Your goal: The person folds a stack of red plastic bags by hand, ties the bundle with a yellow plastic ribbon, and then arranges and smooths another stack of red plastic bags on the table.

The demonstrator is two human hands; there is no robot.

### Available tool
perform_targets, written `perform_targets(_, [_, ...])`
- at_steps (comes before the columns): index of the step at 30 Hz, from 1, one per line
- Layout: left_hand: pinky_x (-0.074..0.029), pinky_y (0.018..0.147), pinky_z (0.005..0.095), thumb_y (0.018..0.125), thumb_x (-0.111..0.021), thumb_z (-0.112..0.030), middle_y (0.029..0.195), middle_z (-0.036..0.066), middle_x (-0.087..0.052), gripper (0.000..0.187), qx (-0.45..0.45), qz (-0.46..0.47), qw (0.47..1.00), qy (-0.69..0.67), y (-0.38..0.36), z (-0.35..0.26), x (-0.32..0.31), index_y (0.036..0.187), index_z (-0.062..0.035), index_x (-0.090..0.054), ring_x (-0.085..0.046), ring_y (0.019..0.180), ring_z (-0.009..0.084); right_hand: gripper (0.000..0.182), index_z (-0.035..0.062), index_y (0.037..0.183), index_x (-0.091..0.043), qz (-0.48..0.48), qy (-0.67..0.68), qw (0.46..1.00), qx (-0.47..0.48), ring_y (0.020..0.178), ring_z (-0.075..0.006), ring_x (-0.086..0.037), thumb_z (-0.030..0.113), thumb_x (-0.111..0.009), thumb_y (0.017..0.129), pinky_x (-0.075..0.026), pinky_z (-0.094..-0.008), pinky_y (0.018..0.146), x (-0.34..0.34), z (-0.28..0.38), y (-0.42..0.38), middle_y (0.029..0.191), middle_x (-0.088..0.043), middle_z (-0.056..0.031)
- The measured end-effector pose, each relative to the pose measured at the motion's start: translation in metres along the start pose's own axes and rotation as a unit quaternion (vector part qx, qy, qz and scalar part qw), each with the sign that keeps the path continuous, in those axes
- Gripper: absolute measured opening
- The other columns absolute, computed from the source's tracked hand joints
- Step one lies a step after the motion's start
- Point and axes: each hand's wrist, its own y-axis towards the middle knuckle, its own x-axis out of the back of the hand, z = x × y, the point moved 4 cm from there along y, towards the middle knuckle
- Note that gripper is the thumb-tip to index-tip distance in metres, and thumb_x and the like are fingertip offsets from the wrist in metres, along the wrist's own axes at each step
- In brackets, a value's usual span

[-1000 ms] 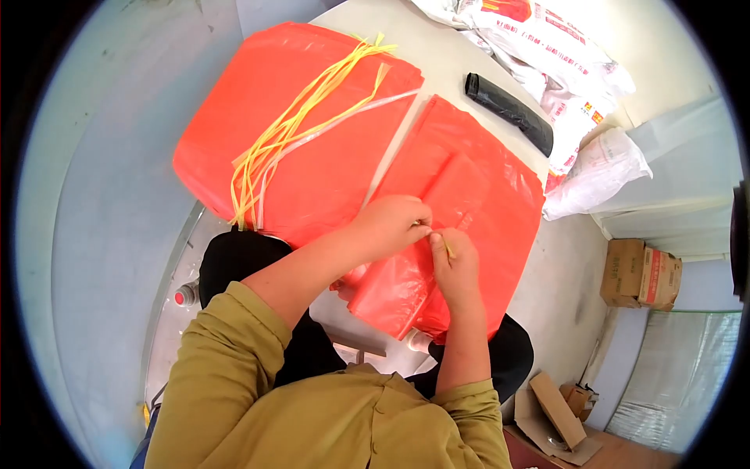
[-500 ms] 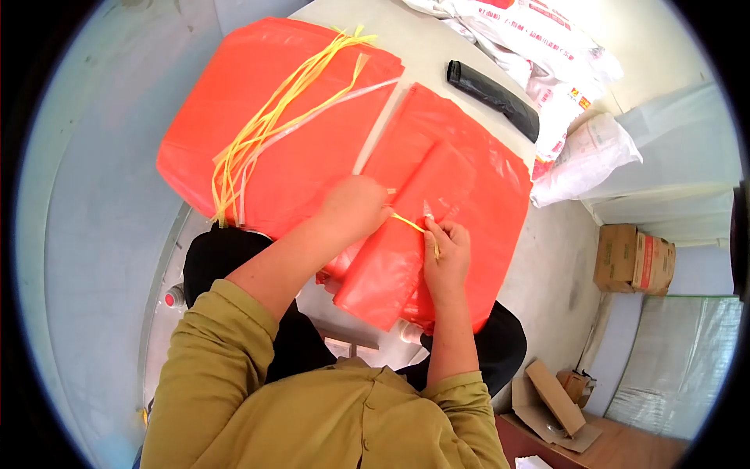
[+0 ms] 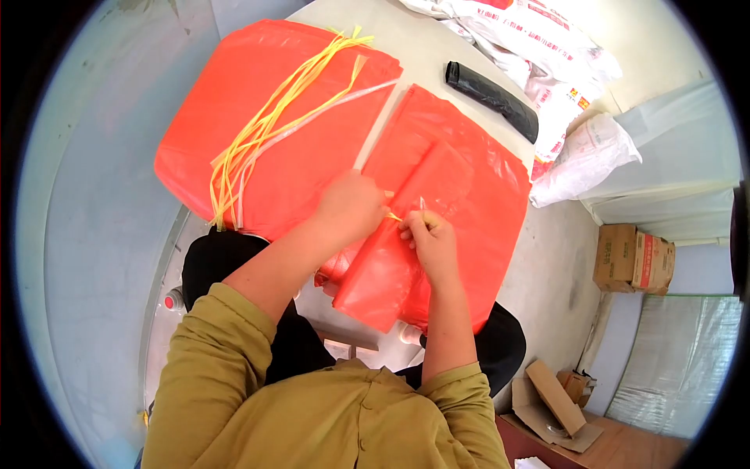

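Observation:
A folded roll of red plastic bags (image 3: 380,283) lies over a wider red plastic sheet or bag stack (image 3: 488,180) in front of me. A short yellow tie strip (image 3: 394,217) crosses the roll. My left hand (image 3: 351,205) is closed at the left side of the roll, with a yellow tip poking out by its fingers. Pinched at the strip's other end, my right hand (image 3: 432,241) is close to the left one, above the red plastic. Its fingertips partly hide the strip.
Another red plastic stack (image 3: 234,86) lies left, with loose yellow strips (image 3: 273,113) on top. A black roll (image 3: 494,100) and white printed sacks (image 3: 539,47) are at the table's far side. Cardboard boxes (image 3: 617,258) stand right.
My right hand has moved left, toward the roll and my left hand. Less of the yellow strip shows between them. The left hand has barely shifted.

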Motion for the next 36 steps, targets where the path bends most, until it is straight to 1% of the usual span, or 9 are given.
perform_targets(5, [-0.048,0.09,0.0403,0.086,-0.075,-0.022,0.095,0.006,-0.067,0.018,-0.086,-0.094,0.979,-0.161,-0.006,0.001,0.031,0.081,-0.0054,-0.074,-0.058,0.099,0.0268,0.013,-0.0002,0.095,-0.07,0.005,-0.058,0.998,-0.017,0.068,-0.0129,-0.062,0.012,-0.067,0.098,-0.049,-0.0311,0.063,-0.007,0.0,-0.003,0.077,-0.069,-0.0037])
perform_targets(9, [-0.048,0.084,0.036,0.092,-0.071,-0.02,0.099,0.007,-0.067,0.016,-0.135,0.045,0.924,-0.356,-0.003,-0.01,0.011,0.085,-0.0054,-0.074,-0.06,0.093,0.0232,0.016,-0.0002,0.095,-0.069,-0.04,-0.165,0.984,0.058,0.069,-0.0164,-0.064,0.015,-0.066,0.099,-0.05,-0.0343,0.065,-0.015,0.009,-0.008,0.078,-0.07,-0.0086])
perform_targets(11, [-0.048,0.083,0.0334,0.096,-0.067,-0.019,0.101,0.009,-0.068,0.016,-0.112,0.098,0.872,-0.466,-0.005,-0.017,0.004,0.091,-0.0053,-0.074,-0.061,0.091,0.021,0.018,-0.0003,0.095,-0.068,-0.062,-0.185,0.976,0.101,0.07,-0.0172,-0.064,0.017,-0.066,0.1,-0.05,-0.0356,0.065,-0.014,0.003,-0.007,0.078,-0.07,-0.0105])
perform_targets(14, [-0.05,0.083,0.0334,0.101,-0.061,-0.016,0.101,0.011,-0.068,0.017,0.051,0.083,0.686,-0.721,-0.003,-0.014,0.007,0.103,-0.0032,-0.072,-0.064,0.091,0.0202,0.02,-0.0008,0.094,-0.067,-0.046,-0.152,0.984,0.08,0.073,-0.017,-0.064,0.018,-0.062,0.102,-0.05,-0.0354,0.067,-0.009,-0.003,-0.008,0.08,-0.069,-0.0097])
perform_targets(17, [-0.051,0.084,0.0353,0.098,-0.063,-0.012,0.102,0.012,-0.068,0.019,0.042,0.004,0.836,-0.547,0.007,-0.003,-0.016,0.112,-0.0017,-0.071,-0.066,0.096,0.0227,0.021,-0.0015,0.096,-0.067,-0.034,-0.049,0.998,0.036,0.074,-0.016,-0.062,0.017,-0.06,0.103,-0.049,-0.0339,0.067,-0.005,-0.012,-0.006,0.08,-0.068,-0.008])
perform_targets(20, [-0.053,0.085,0.0366,0.094,-0.067,-0.01,0.107,0.012,-0.069,0.018,-0.077,0.018,0.93,-0.36,-0.001,-0.01,-0.02,0.109,-0.0013,-0.073,-0.067,0.102,0.0242,0.024,-0.0023,0.097,-0.068,-0.025,-0.033,0.998,0.037,0.076,-0.0133,-0.06,0.018,-0.058,0.105,-0.048,-0.0313,0.069,-0.005,-0.008,-0.006,0.081,-0.066,-0.0066])
perform_targets(29, [-0.054,0.07,0.0377,0.089,-0.075,-0.022,0.083,0.012,-0.073,0.02,0.043,0.047,0.915,-0.399,0.001,-0.004,-0.025,0.092,-0.003,-0.076,-0.071,0.079,0.0254,0.004,0.0023,0.096,-0.066,-0.059,0.15,0.987,0.013,0.086,-0.008,-0.06,0.005,-0.067,0.098,-0.049,-0.0256,0.076,-0.003,0.003,-0.014,0.089,-0.067,-0.0014])
perform_targets(32, [-0.053,0.069,0.0374,0.092,-0.072,-0.024,0.085,0.012,-0.074,0.02,0.076,0.06,0.912,-0.398,0.001,-0.005,-0.025,0.091,-0.0031,-0.074,-0.071,0.078,0.0233,0.009,0.0056,0.098,-0.063,-0.058,0.122,0.99,0.024,0.074,-0.0041,-0.056,-0.001,-0.068,0.095,-0.044,-0.0199,0.064,-0.003,0.008,-0.014,0.086,-0.063,0.0019])
perform_targets(36, [-0.053,0.074,0.0376,0.096,-0.069,-0.022,0.087,0.012,-0.072,0.02,0.082,0.073,0.924,-0.367,-0.001,-0.009,-0.019,0.096,-0.0016,-0.071,-0.068,0.082,0.0218,0.008,0.0047,0.097,-0.065,-0.072,-0.065,0.994,0.059,0.071,-0.0038,-0.054,-0.002,-0.068,0.093,-0.043,-0.0214,0.063,-0.004,0.009,-0.013,0.082,-0.061,0.0019])
